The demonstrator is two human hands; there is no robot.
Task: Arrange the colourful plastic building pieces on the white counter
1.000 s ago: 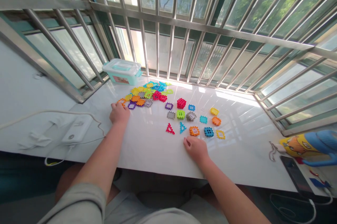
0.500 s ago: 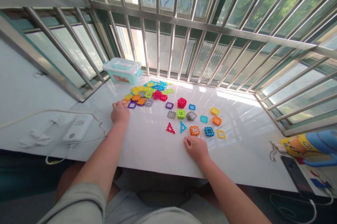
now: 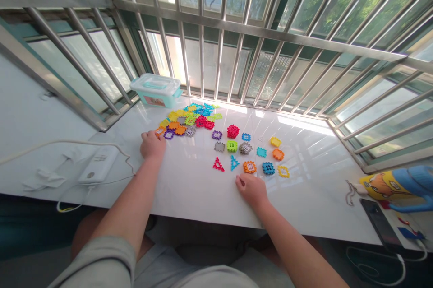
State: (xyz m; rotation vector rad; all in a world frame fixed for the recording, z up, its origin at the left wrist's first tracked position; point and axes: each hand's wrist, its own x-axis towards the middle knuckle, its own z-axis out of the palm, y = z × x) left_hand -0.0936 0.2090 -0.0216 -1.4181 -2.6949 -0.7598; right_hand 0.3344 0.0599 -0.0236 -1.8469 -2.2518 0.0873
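Fingers of my left hand (image 3: 152, 144) are curled at the edge of the heap of tiles (image 3: 185, 121), tips on the orange tile (image 3: 159, 132), hardly shifted over the last second. My right hand (image 3: 252, 188) stays loosely closed and empty on the counter (image 3: 203, 188), just below the orange flower tile (image 3: 250, 167), so nothing's lifted yet.

On a white tabletop (image 3: 203, 188) by a barred window, the left hand (image 3: 152, 145) rested curled at the near edge of a heap of colourful plastic tiles (image 3: 187, 121), touching an orange tile (image 3: 159, 132). The right hand (image 3: 252, 188) lay knuckles-up just near of an orange gear-edged tile (image 3: 249, 167). A lidded teal box (image 3: 155, 90) stood far left.
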